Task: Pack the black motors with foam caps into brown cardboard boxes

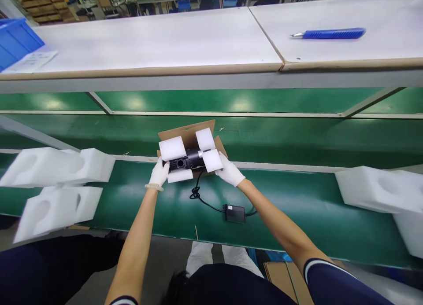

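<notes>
A black device [188, 160] with white foam end caps [172, 148] on both ends sits over an open brown cardboard box [188, 133] on the green belt [297, 199]. My gloved left hand [159, 173] grips the left foam cap. On the other side, my gloved right hand [229, 170] holds the right foam cap [212, 159]. A black cable [201, 199] trails from the device toward me to a small black adapter [235, 213] lying on the belt.
Stacks of white foam pieces lie at the left [59, 186] and right [380, 190] of the belt. A white shelf [165, 45] above carries a blue pen-like tool [330, 33] and a blue bin [15, 41] with a paper.
</notes>
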Demonstrator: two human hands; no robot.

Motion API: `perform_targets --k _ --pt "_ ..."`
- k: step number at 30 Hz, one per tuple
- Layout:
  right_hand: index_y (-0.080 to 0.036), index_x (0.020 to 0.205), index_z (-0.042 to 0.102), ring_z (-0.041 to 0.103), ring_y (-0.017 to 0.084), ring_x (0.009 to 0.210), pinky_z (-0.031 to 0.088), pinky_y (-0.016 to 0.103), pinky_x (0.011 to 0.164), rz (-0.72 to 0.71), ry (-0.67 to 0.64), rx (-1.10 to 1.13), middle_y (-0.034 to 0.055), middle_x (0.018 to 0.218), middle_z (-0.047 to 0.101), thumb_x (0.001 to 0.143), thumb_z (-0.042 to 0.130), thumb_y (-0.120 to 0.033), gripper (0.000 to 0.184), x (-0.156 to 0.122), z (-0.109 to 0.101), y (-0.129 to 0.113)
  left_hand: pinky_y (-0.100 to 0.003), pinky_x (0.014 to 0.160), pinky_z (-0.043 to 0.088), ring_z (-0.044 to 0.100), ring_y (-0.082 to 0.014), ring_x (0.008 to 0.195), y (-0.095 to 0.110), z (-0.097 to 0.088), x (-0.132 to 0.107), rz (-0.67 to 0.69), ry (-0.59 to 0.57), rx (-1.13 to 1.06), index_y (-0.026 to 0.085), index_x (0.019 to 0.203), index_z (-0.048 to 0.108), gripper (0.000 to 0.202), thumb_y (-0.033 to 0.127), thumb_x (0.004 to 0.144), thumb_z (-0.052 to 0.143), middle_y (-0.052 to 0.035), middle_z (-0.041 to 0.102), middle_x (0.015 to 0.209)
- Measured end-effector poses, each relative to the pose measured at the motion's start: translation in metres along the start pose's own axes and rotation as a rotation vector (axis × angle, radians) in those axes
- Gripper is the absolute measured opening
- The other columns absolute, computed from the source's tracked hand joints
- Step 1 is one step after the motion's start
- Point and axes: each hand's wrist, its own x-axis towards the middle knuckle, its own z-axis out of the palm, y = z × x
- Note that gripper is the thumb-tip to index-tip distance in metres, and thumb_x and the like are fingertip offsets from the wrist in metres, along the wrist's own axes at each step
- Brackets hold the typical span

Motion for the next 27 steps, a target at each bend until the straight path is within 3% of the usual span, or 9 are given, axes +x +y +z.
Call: perform_targets --k 3,5,7,10,13,17,22,25,27 --pt "-0.015 0.146 0.025 0.037 0.026 0.134 0.039 0.043 0.106 -0.094 0.092 -0.032 0.0138 0.150 0.030 0.080 0.041 -0.011 0.068 -0.005 -0.041 -0.005 -0.041 0.111 0.033 0.040 -0.0256 0.132 0.008 -0.006 -0.016 0.175 0.245 0.023 0.016 0.140 0.037 0.055 0.029 0.086 0.040 -0.0121 0.044 0.143" --pt "-0.015 0.146 0.026 0.033 0.025 0.136 0.037 0.043 0.107 -0.220 0.092 -0.094 0.0124 0.150 0.030 0.083 0.039 -0.013 0.064 0.001 -0.068 -0.011 -0.041 0.114 0.026 0.029 -0.0252 0.139 0.017 -0.009 -0.025 0.375 0.320 0.104 0.014 0.139 0.037 0.056 0.028 0.085 0.042 -0.0122 0.036 0.148" --pt "-0.014 0.145 0.028 0.033 0.026 0.136 0.037 0.043 0.107 -0.329 0.008 -0.177 0.0129 0.150 0.029 0.085 0.042 -0.019 0.062 0.017 -0.087 -0.017 -0.044 0.114 0.025 0.026 -0.0280 0.140 0.029 -0.013 -0.029 0.548 0.217 0.241 0.013 0.134 0.044 0.053 0.029 0.084 0.045 -0.0142 0.037 0.147" --pt "-0.015 0.141 0.037 0.046 0.028 0.125 0.042 0.041 0.098 -0.360 -0.179 -0.324 0.0137 0.149 0.032 0.085 0.047 -0.023 0.057 0.046 -0.098 -0.022 -0.046 0.108 0.031 0.034 -0.0332 0.134 0.042 -0.019 -0.023 0.613 0.013 0.427 0.010 0.127 0.049 0.051 0.031 0.080 0.051 -0.0186 0.043 0.140" --pt "-0.013 0.129 0.051 0.056 0.029 0.109 0.044 0.039 0.088 -0.308 -0.313 -0.509 0.0167 0.135 0.049 0.080 0.057 -0.023 0.050 0.068 -0.088 -0.021 -0.045 0.103 0.036 0.041 -0.0345 0.127 0.047 -0.016 -0.008 0.582 -0.153 0.543 0.011 0.128 0.048 0.055 0.033 0.079 0.054 -0.0176 0.042 0.141" --pt "-0.012 0.108 0.065 0.056 0.031 0.104 0.038 0.041 0.089 -0.305 -0.406 -0.644 0.0175 0.107 0.064 0.073 0.066 -0.021 0.036 0.079 -0.051 -0.021 -0.045 0.103 0.035 0.048 -0.0344 0.119 0.043 0.013 0.015 0.414 -0.341 0.733 0.011 0.121 0.056 0.048 0.029 0.076 0.059 -0.0192 0.045 0.138" --pt "-0.006 0.095 0.069 0.061 0.030 0.092 0.037 0.041 0.084 -0.168 -0.448 -0.698 0.0212 0.091 0.068 0.069 0.065 -0.009 0.026 0.093 -0.010 -0.031 -0.045 0.098 0.039 0.053 -0.0349 0.114 0.032 0.046 0.030 0.283 -0.380 0.788 0.009 0.117 0.061 0.046 0.013 0.071 0.059 -0.0229 0.053 0.129" --pt "-0.006 0.096 0.069 0.061 0.030 0.093 0.036 0.039 0.085 -0.199 -0.445 -0.663 0.0201 0.092 0.068 0.070 0.064 -0.009 0.027 0.084 -0.008 -0.030 -0.043 0.092 0.045 0.056 -0.0344 0.112 0.024 0.045 0.025 0.266 -0.401 0.788 0.011 0.127 0.054 0.056 0.011 0.071 0.057 -0.0213 0.043 0.141" --pt "-0.010 0.100 0.068 0.060 0.027 0.096 0.036 0.037 0.085 -0.248 -0.401 -0.598 0.0168 0.096 0.068 0.078 0.058 -0.014 0.025 0.056 -0.014 -0.021 -0.042 0.089 0.047 0.056 -0.0340 0.111 0.019 0.040 0.014 0.271 -0.421 0.790 0.014 0.128 0.054 0.056 0.011 0.072 0.054 -0.0187 0.038 0.146"
